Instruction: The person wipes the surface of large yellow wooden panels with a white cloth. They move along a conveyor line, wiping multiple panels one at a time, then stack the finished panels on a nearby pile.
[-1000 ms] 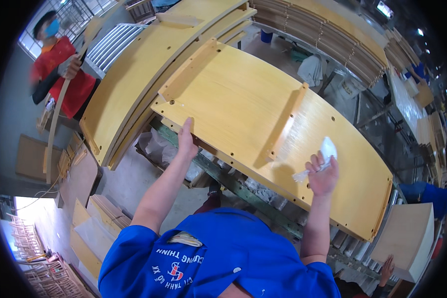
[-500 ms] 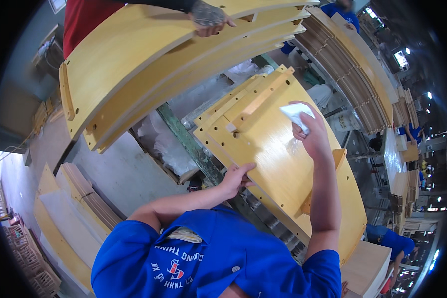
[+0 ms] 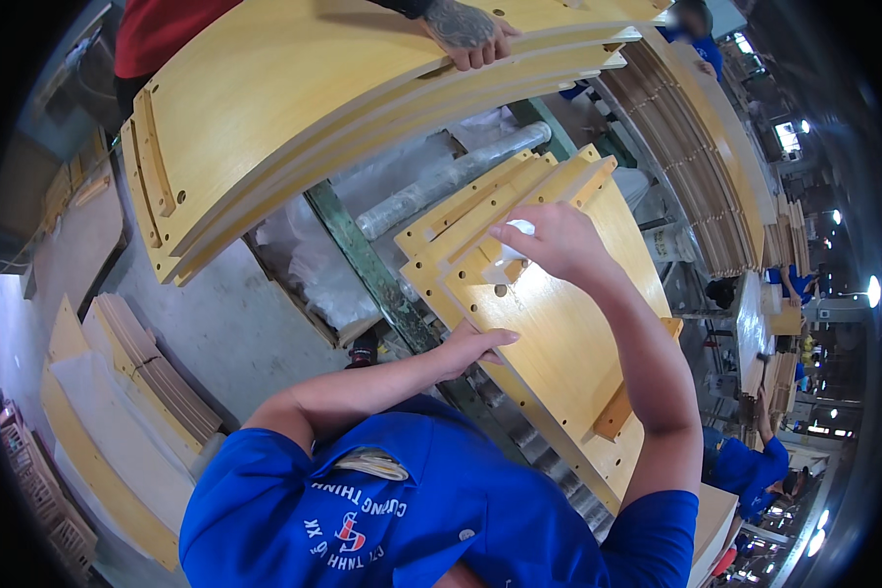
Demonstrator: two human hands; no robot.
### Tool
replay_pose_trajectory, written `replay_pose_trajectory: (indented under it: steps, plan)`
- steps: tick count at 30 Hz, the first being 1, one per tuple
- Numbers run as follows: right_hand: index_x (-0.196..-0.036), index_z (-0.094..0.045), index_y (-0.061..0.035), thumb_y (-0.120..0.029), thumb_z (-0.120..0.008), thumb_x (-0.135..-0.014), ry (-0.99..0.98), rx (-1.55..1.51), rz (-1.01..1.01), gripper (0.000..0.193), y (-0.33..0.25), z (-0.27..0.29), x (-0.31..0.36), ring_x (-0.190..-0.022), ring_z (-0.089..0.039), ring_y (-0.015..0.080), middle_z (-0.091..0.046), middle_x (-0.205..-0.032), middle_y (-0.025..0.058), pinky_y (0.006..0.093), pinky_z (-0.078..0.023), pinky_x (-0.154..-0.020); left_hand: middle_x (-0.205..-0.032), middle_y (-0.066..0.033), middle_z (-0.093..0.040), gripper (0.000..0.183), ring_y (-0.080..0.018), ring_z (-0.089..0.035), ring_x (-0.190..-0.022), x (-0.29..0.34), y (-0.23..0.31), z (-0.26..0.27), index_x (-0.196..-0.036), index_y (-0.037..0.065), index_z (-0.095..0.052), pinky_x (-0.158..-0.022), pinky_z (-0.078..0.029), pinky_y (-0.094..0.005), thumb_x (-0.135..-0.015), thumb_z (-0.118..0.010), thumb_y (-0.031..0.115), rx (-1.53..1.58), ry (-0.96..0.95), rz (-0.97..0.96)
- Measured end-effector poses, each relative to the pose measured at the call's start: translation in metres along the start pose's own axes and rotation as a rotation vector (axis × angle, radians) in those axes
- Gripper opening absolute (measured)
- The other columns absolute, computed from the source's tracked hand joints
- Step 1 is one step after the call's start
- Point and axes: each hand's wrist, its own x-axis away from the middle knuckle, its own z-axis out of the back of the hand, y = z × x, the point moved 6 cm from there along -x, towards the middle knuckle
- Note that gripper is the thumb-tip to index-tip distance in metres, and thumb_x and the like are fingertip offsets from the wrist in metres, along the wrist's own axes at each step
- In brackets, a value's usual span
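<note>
A yellow varnished wooden panel (image 3: 551, 338) with drilled holes lies in front of me, on top of other panels. My left hand (image 3: 472, 349) grips its left edge, thumb on the upper face and fingers hidden beneath. In my right hand (image 3: 559, 241) a white cloth (image 3: 506, 263) is pinched, held at the panel's far left part beside a raised wooden strip (image 3: 588, 184). A second strip (image 3: 613, 412) crosses the panel near my right forearm. Several round holes show close to the cloth.
Another person's hand (image 3: 468, 35) rests on a stack of curved yellow panels (image 3: 294, 73) at the far left. Under my panel are metal rollers (image 3: 519, 431) and a green frame (image 3: 367, 265). More stacked boards (image 3: 681, 137) stand at the far right; curved panels (image 3: 118, 461) lie at the near left.
My right hand has moved left with the white cloth, from the panel's right side to its far left part. My left hand stays on the edge. The other person's hand appears further right.
</note>
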Motion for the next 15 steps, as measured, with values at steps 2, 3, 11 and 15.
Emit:
replay_pose_trajectory:
  steps: [2,3,11,15]
  plan:
    - [-0.090,-0.067,-0.0049,-0.045,-0.053,-0.084,0.016,0.056,0.007,0.042,0.004,0.006,-0.005,-0.068,-0.062,0.0288,-0.063,-0.067,0.0143,0.0368,-0.048,-0.064,-0.106,-0.0073,-0.060,0.041,-0.0168,-0.061,-0.094,-0.001,-0.001,0.002,-0.116,0.004,-0.049,-0.068,-0.055,-0.0285,-0.081,-0.066,0.018,-0.048,-0.021,0.017]
    - [-0.090,-0.067,-0.0053,-0.045,-0.053,-0.084,0.015,0.060,-0.010,0.042,0.009,0.007,-0.008,-0.068,-0.062,0.0288,-0.063,-0.068,0.0145,0.0372,-0.048,-0.065,-0.106,-0.0073,-0.060,0.041,-0.0166,-0.061,-0.093,-0.001,-0.001,0.004,-0.116,0.004,-0.050,-0.068,-0.054,-0.0283,-0.081,-0.066,0.018,-0.072,-0.031,0.024]
    - [-0.092,-0.068,-0.0093,-0.044,-0.053,-0.084,0.109,0.197,-0.127,0.039,0.071,0.040,-0.035,-0.081,-0.063,0.0311,-0.066,-0.079,0.0138,0.0408,-0.049,-0.073,-0.104,-0.0051,-0.062,0.043,-0.0140,-0.061,-0.090,-0.002,0.001,0.004,-0.116,0.006,-0.054,-0.064,-0.052,-0.0253,-0.082,-0.066,0.030,-0.213,-0.108,0.039]
    - [-0.095,-0.068,-0.0103,-0.044,-0.054,-0.083,0.140,0.327,-0.265,0.039,0.109,0.059,-0.055,-0.085,-0.063,0.0316,-0.067,-0.086,0.0144,0.0406,-0.049,-0.076,-0.105,-0.0046,-0.061,0.044,-0.0137,-0.060,-0.090,-0.003,0.000,0.005,-0.115,0.007,-0.056,-0.065,-0.052,-0.0255,-0.082,-0.067,0.033,-0.243,-0.158,0.054]
